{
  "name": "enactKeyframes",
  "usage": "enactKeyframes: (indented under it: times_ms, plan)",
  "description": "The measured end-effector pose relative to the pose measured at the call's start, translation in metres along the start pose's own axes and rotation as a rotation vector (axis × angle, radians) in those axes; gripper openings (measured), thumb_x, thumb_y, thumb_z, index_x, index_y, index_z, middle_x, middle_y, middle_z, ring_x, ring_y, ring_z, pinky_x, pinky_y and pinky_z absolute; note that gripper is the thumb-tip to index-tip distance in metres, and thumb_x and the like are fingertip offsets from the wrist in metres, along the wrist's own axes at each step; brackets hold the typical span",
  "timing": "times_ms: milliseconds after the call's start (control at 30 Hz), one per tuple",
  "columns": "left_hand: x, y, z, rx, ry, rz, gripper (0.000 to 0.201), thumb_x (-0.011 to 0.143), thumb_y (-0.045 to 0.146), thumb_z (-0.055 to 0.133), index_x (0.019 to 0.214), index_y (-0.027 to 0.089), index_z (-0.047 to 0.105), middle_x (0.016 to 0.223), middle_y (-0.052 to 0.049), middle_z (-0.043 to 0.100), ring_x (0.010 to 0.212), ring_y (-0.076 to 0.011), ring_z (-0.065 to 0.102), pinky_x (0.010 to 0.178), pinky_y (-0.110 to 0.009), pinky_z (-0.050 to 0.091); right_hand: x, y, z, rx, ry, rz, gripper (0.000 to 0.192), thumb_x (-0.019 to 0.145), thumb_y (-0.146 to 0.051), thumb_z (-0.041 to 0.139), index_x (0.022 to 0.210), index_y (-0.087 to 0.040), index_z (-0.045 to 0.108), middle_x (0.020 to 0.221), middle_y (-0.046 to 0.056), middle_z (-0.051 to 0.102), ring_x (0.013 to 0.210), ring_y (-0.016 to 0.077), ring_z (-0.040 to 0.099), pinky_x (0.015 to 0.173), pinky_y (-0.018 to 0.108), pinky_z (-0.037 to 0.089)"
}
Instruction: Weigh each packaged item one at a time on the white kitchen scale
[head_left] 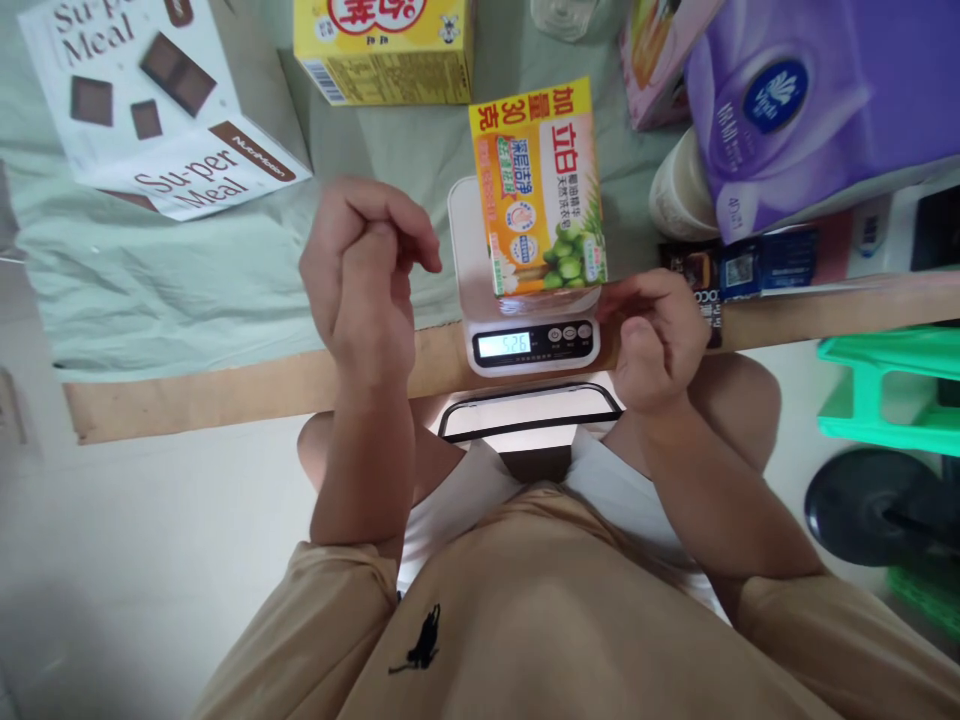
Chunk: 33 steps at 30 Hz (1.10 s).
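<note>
A white digital kitchen scale [466, 270] sits at the table's front edge, its display reading what looks like 526. On its platform stands an orange, yellow and white box of laundry soap [541, 190], with green fruit printed on its front. My left hand [367, 265] hovers left of the scale, apart from the box, fingers loosely bent and holding nothing visible. My right hand [656, 335] is close to the scale's right front corner, its thumb apart from the half-curled fingers. Whether those fingertips touch the box or scale, I cannot tell.
A white Su-per Meal box [165, 120] and a yellow box [386, 60] stand behind. To the right are a purple tissue pack [847, 90], a pale cup [682, 190], a pink box [656, 60] and small packets [765, 265]. A green stool [885, 390] stands beyond the table.
</note>
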<state>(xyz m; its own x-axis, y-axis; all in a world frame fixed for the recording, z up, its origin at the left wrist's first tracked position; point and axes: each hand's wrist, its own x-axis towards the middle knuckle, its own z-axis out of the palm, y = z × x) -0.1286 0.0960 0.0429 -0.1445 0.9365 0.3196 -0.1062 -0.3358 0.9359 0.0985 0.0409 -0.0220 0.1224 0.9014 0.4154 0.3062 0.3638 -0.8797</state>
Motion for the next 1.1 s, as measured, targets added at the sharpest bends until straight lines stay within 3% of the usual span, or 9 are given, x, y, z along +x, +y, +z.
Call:
enactKeyframes:
  times_ms: [100,233,367,533,700,867,1000,1100]
  plan:
    - [-0.002,0.003,0.002,-0.013,-0.011,-0.16,0.023,0.099,0.039,0.064,0.085,0.024,0.073,0.084,-0.004,0.067,0.077,-0.0162,0.063,0.066,-0.031,0.053,0.0,0.003,0.003,-0.009,0.027,-0.031,0.025,0.1,-0.052,0.054,0.107,-0.032,0.067,0.085,0.004,0.064,0.072,0.0185,0.061,0.06,0.035,0.049]
    - [-0.009,0.002,0.005,0.024,-0.037,-0.35,0.023,0.096,0.047,0.067,0.092,0.026,0.075,0.108,-0.007,0.074,0.102,-0.0231,0.072,0.085,-0.036,0.066,0.001,0.002,0.003,-0.083,0.096,-0.064,0.029,0.099,-0.055,0.052,0.105,-0.029,0.065,0.091,0.006,0.063,0.078,0.0194,0.062,0.063,0.035,0.05]
    - [-0.023,0.007,0.009,0.023,-0.107,-0.427,0.039,0.099,0.06,0.059,0.116,0.03,0.076,0.136,-0.007,0.073,0.134,-0.0302,0.068,0.104,-0.048,0.066,0.003,-0.011,0.005,-0.119,0.059,-0.021,0.036,0.099,-0.053,0.054,0.121,-0.026,0.062,0.114,0.008,0.065,0.106,0.022,0.067,0.09,0.043,0.06]
    - [-0.031,0.017,0.009,-0.028,-0.231,-0.463,0.063,0.091,0.083,0.06,0.129,0.034,0.073,0.157,-0.002,0.063,0.153,-0.0332,0.056,0.113,-0.051,0.064,0.012,-0.04,0.021,-0.083,-0.093,0.1,0.058,0.098,-0.045,0.059,0.151,-0.028,0.044,0.152,0.013,0.056,0.141,0.0257,0.06,0.117,0.051,0.057]
    - [-0.028,0.023,0.007,-0.039,-0.262,-0.456,0.057,0.093,0.079,0.06,0.123,0.033,0.075,0.15,-0.003,0.067,0.152,-0.0347,0.057,0.112,-0.049,0.064,0.037,-0.073,0.034,-0.324,-0.137,0.11,0.067,0.094,-0.047,0.067,0.153,-0.028,0.042,0.152,0.015,0.057,0.14,0.0313,0.061,0.118,0.057,0.055]
    - [-0.021,0.025,0.008,-0.083,-0.321,-0.403,0.061,0.092,0.082,0.057,0.114,0.028,0.077,0.135,-0.007,0.075,0.127,-0.0308,0.072,0.112,-0.048,0.063,0.072,-0.098,0.045,-0.628,-0.233,0.268,0.095,0.079,-0.054,0.084,0.158,-0.025,0.04,0.138,0.019,0.062,0.129,0.0417,0.065,0.109,0.063,0.057]
    - [-0.024,0.026,0.003,-0.023,-0.321,-0.4,0.045,0.099,0.062,0.06,0.128,0.03,0.073,0.147,-0.006,0.069,0.143,-0.0298,0.063,0.119,-0.048,0.057,0.094,-0.116,0.055,-0.848,-0.407,0.461,0.1,0.08,-0.055,0.082,0.163,-0.023,0.035,0.135,0.02,0.063,0.117,0.0435,0.069,0.101,0.068,0.057]
    - [-0.028,0.031,-0.001,0.034,-0.369,-0.396,0.041,0.1,0.051,0.06,0.135,0.032,0.071,0.156,-0.004,0.064,0.153,-0.0278,0.055,0.127,-0.047,0.049,0.103,-0.123,0.055,-0.865,-0.475,0.441,0.091,0.084,-0.047,0.075,0.163,-0.023,0.037,0.13,0.018,0.067,0.112,0.0414,0.071,0.098,0.067,0.058]
